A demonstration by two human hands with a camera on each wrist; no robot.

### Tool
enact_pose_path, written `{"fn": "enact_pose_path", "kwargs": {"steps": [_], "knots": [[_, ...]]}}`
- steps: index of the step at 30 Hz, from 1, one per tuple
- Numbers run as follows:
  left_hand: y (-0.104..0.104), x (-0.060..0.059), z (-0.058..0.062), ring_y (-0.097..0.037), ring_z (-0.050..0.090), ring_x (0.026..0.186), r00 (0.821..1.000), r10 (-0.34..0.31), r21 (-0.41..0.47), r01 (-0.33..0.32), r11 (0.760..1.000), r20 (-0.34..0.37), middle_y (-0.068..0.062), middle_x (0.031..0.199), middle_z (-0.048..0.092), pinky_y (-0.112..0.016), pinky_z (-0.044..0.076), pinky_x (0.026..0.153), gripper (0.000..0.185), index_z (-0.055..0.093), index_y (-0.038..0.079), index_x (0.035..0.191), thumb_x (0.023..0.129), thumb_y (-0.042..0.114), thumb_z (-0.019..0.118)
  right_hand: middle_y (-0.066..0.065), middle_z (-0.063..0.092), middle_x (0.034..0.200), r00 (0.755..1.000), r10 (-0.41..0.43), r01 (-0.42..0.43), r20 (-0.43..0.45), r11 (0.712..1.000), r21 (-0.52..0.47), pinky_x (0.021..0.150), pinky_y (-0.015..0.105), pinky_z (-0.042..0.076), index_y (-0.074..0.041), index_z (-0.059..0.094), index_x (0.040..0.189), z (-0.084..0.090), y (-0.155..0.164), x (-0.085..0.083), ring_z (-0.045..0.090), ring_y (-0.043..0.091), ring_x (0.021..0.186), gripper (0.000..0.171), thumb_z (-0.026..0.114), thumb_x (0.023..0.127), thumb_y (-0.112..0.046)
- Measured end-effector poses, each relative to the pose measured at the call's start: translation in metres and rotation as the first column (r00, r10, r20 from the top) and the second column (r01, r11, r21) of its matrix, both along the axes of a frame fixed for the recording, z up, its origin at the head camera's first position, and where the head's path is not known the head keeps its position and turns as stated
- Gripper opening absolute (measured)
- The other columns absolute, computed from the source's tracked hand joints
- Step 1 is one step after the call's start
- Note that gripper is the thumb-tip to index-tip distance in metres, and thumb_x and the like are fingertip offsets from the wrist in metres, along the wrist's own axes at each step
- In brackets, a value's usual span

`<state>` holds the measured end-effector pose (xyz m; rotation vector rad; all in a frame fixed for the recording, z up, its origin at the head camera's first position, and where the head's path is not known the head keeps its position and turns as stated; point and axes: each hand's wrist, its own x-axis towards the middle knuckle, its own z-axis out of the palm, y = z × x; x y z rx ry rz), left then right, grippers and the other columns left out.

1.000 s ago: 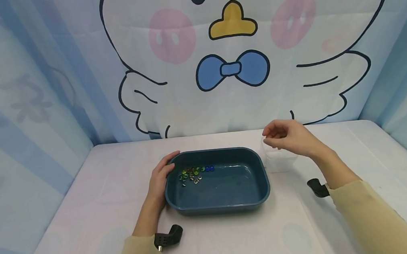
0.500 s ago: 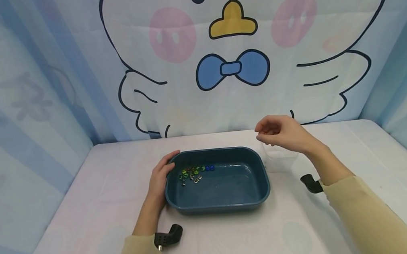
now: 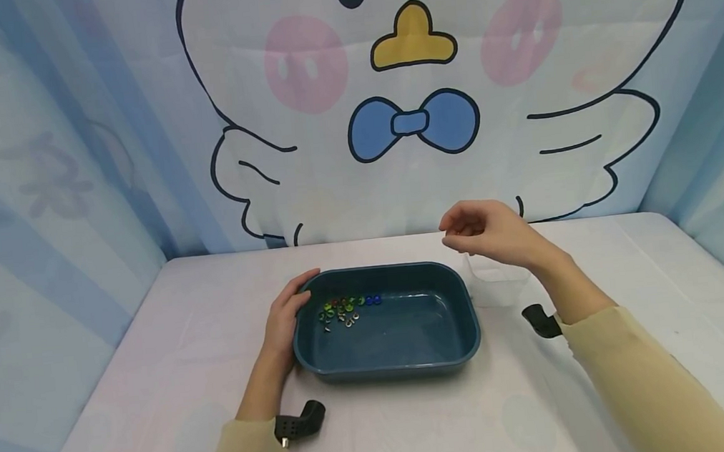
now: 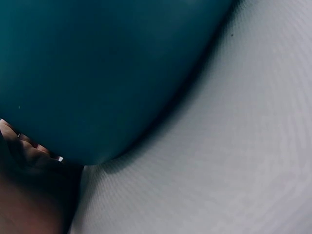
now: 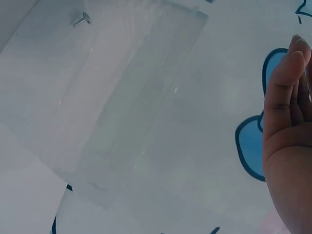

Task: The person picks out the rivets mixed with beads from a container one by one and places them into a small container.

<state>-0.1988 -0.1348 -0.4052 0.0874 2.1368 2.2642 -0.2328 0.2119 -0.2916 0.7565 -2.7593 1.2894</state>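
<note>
A dark teal tray [image 3: 407, 367] sits mid-table with a small heap of coloured beads and silver pins [image 3: 343, 309] at its left end. My left hand [image 3: 283, 320] grips the tray's left rim, thumb over the edge; the left wrist view shows only the tray's outer wall [image 4: 97, 73] and part of the hand [image 4: 29, 195]. My right hand [image 3: 482, 233] hovers with loosely curled fingers just above a clear plastic box [image 3: 499, 282] right of the tray, and I see nothing in it. In the right wrist view the clear box [image 5: 97, 97] holds one silver pin [image 5: 82, 19].
The white table [image 3: 154, 359] is fenced by a cartoon-bird backdrop [image 3: 416, 106] at the back and blue curtains on both sides. Black camera mounts sit on my left wrist [image 3: 298, 422] and right wrist [image 3: 541, 321].
My right hand has drifted left and slightly up, from over the clear box towards the tray's far right corner. The left hand and the tray have stayed put.
</note>
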Motion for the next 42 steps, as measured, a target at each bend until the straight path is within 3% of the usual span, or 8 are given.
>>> {"fn": "enact_pose_path", "kwargs": {"steps": [20,42], "knots": [[-0.001,0.001,0.001,-0.027,0.038,0.141,1.0,-0.011,0.017,0.011,1.0,-0.003,-0.012,0.153,0.043,-0.044,0.027,0.117,0.046,0.05,0.003,0.146,0.104,0.01,0.033,0.009,0.066,0.092,0.996,0.084,-0.085,-0.019,0.993,-0.078,0.067,0.029,0.053,-0.002,0.068,0.108,0.005,-0.026,-0.007,0.062,0.026,0.077,0.017,0.071,0.093,-0.009],[0.0,0.001,0.001,-0.027,0.039,0.139,1.0,-0.012,0.03,0.012,0.999,-0.004,-0.013,0.152,0.044,-0.043,0.028,0.116,0.046,0.05,0.003,0.146,0.103,0.009,0.034,0.008,0.068,0.096,0.986,0.161,-0.164,-0.037,0.98,-0.112,0.072,0.034,0.055,-0.004,0.069,0.107,0.011,-0.062,-0.009,0.063,0.024,0.08,0.018,0.073,0.092,-0.012]]}}
